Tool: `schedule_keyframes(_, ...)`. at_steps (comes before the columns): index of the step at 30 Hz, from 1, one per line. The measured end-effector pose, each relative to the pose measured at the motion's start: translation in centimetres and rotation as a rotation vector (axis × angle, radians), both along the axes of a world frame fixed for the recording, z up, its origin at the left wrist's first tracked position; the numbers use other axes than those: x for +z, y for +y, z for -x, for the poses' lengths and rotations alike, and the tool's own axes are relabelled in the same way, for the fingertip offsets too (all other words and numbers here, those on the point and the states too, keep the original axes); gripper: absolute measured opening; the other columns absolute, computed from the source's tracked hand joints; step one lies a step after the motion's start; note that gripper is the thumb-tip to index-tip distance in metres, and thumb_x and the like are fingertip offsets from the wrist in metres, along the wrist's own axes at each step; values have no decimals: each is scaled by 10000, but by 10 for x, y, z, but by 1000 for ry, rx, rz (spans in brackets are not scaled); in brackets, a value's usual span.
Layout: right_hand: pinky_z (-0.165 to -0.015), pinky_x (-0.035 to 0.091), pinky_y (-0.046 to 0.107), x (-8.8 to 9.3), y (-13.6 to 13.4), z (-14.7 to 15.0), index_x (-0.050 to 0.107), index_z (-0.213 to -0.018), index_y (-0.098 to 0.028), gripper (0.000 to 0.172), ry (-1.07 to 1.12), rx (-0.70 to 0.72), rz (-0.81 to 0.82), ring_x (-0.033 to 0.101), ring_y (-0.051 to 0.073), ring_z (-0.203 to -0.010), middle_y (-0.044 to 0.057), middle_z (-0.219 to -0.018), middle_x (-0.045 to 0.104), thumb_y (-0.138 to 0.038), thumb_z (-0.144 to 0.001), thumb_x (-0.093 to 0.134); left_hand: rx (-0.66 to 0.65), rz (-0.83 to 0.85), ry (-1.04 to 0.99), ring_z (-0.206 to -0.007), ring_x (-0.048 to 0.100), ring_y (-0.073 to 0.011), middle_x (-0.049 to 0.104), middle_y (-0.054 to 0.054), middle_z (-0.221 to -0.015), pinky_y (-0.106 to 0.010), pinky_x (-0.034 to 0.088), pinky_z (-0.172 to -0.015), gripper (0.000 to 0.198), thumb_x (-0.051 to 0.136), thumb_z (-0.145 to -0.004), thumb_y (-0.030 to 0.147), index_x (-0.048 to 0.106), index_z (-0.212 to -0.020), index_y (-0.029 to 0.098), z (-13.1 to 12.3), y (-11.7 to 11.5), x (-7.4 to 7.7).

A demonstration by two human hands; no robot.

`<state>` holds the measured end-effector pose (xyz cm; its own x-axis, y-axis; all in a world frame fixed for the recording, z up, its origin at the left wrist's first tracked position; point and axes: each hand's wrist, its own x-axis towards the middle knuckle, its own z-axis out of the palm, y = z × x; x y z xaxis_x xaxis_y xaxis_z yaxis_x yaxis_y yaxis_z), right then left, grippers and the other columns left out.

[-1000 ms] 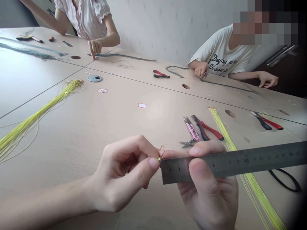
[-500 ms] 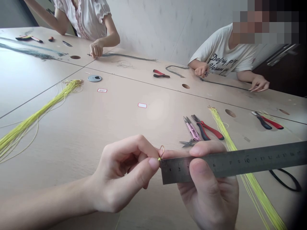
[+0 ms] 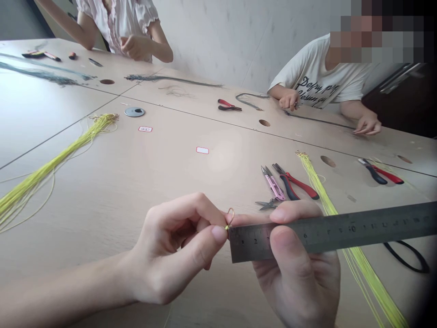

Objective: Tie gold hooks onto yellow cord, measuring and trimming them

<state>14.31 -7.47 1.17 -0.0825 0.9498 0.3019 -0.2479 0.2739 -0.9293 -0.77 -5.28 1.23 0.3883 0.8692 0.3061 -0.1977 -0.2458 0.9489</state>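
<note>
Thumb and forefinger of my left hand are closed in a pinch on a yellow cord, just where its small knot meets a gold-coloured wire loop. That knot sits right by the left end of a steel ruler. My right hand grips the ruler between thumb and fingers, and the ruler tilts slightly up to the right. Most of the cord is hidden by my hands. Just beyond lie pink thread snips, black-and-red pliers and a grey-bladed pair of scissors, its handle mostly hidden.
Yellow cord bundles lie left and right. More pliers rest at the right, others farther back. Two small labels and a grey disc are on the table. Two people sit opposite with dark cords.
My hands, the cord and the ruler hold nearly still. Across the table, the left person's hand has lifted off the dark cord bundle; the right person's hands have shifted slightly.
</note>
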Motion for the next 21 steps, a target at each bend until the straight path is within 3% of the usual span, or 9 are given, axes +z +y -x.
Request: schedule_keyframes(21,-544,550,226,-1,0,0,485,-952,-325,47,30,35,32,683,105,-646,-48,-906,728,-295,-915,481,5,18,10,-454,471,-116,457,31,-497,-240,354,-428,184,465,-866,201,460,-682,189,0,-2,0)
